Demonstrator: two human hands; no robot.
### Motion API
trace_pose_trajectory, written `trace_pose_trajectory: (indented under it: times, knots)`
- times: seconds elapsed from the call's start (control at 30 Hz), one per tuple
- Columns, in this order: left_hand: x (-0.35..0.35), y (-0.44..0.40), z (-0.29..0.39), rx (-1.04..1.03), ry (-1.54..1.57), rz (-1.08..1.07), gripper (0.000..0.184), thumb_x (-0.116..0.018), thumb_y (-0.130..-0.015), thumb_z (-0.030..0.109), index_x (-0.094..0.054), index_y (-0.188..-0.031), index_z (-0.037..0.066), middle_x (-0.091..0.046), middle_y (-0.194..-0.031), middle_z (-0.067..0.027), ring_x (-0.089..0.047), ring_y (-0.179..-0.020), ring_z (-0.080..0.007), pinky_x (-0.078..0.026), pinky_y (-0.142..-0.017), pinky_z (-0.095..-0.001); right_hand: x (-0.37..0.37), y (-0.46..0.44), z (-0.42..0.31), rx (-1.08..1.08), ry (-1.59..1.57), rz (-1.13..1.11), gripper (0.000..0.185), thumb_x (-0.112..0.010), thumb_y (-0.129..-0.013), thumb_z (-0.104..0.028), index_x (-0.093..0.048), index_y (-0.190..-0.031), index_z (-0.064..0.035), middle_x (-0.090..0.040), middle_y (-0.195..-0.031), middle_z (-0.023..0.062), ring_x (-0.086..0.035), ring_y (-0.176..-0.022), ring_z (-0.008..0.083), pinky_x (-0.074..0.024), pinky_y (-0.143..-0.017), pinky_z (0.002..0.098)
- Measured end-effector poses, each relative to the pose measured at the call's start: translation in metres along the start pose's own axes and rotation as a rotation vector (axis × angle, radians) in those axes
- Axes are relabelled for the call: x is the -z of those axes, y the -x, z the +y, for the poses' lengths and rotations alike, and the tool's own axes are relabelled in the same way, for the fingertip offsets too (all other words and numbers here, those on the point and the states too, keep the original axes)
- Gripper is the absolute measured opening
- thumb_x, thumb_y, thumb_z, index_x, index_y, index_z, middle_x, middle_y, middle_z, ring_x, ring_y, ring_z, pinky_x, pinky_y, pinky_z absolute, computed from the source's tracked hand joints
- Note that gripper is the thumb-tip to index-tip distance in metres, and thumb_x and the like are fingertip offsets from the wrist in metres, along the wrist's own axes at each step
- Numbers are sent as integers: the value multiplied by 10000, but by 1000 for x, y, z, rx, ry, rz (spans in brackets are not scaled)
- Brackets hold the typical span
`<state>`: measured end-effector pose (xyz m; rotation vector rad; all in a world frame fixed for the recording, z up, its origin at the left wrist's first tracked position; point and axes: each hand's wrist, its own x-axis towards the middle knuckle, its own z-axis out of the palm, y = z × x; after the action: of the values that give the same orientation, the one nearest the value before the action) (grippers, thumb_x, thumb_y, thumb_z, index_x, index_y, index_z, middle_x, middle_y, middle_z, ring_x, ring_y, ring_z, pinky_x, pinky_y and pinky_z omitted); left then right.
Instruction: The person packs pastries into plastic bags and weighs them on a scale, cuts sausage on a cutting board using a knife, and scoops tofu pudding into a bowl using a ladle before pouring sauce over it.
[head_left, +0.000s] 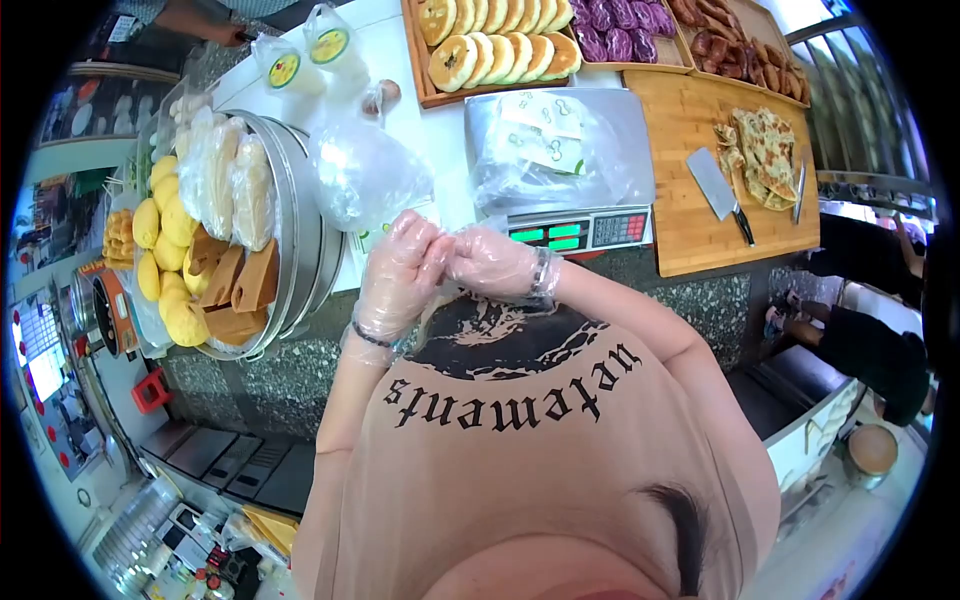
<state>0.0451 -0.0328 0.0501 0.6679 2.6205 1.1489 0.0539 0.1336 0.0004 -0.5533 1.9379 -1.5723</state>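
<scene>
My left hand (400,272) and my right hand (495,262) wear clear plastic gloves and meet in front of my chest. Fingers on both are closed and pinched together; whatever lies between them is hidden or too thin to make out. Just beyond my left hand, a puffed-up clear plastic bag (362,178) lies on the white counter (445,150). Near my right hand stands a digital scale (618,229) with lit green displays. Crumpled clear plastic (603,160) and printed green-and-white papers (545,135) rest on its plate.
At left, a round metal steamer (300,190) holds yellow buns (172,230), brown blocks (255,278) and wrapped pale food. Trays of flat cakes (500,60) stand behind. A cutting board (690,250) bears a cleaver (712,186) and flatbread (768,155). Other people are at right and upper left.
</scene>
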Motion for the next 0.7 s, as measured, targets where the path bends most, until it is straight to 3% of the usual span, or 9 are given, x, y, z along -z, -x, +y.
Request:
trace_pose_trajectory:
  times: [0.2, 0.27, 0.3, 0.37, 0.47, 0.57, 0.7]
  knots:
    - [-18, 5, -1, 142, 182, 192, 110, -600, -875, 68, -579, -794, -4, -520, -726, -131, -526, -672, -298, -427, -635, -358, -3, 1, 12, -13, -143, 72, 375, -387, -943, -315, -606, -825, -34, -641, -764, 148, -620, -749, 318, -475, -732, 408]
    - [-21, 5, -4, 59, 179, 251, 180, -563, -936, 90, -591, -802, -26, -559, -725, -65, -511, -579, -114, -400, -511, -271, 3, 2, 4, -42, -148, 27, 396, -375, -951, -326, -596, -803, -32, -635, -732, 120, -616, -714, 295, -479, -704, 400]
    - [-22, 4, -5, 56, 177, 249, 180, -563, -936, 90, -591, -802, -26, -559, -725, -65, -511, -579, -114, -400, -511, -271, 4, 2, 4, -39, -149, 30, 396, -375, -951, -326, -596, -803, -32, -635, -732, 120, -616, -714, 295, -479, -704, 400]
    - [-25, 5, -3, 143, 333, 228, 156, -555, -940, 70, -610, -835, -32, -586, -743, -56, -542, -590, -99, -425, -517, -241, 4, 1, 6, -2, -283, 43, 341, -407, -970, -310, -557, -863, -23, -569, -673, 52, -535, -595, 146, -462, -584, 289]
    - [-21, 3, 17, 242, 501, 203, 97, -578, -917, 47, -628, -904, -35, -569, -779, -84, -584, -615, -146, -464, -565, -264, 4, -1, 16, -17, -284, 32, 343, -404, -967, -305, -564, -858, -22, -569, -671, 51, -539, -595, 144, -463, -585, 287]
    - [-24, 1, 22, 192, 456, 199, 97, -569, -924, 32, -625, -915, -47, -557, -787, -67, -582, -565, -101, -456, -515, -229, 11, 4, 1, -58, -345, 80, 348, -400, -964, -294, -563, -842, -11, -573, -669, 55, -538, -588, 142, -459, -579, 289]
    - [-32, 4, 22, 252, 546, 214, 97, -569, -923, 29, -627, -928, -49, -548, -783, -62, -588, -565, -102, -456, -526, -232, 10, 1, 13, -52, -334, 25, 371, -351, -962, -280, -558, -855, 8, -602, -687, 86, -565, -593, 175, -468, -585, 313]
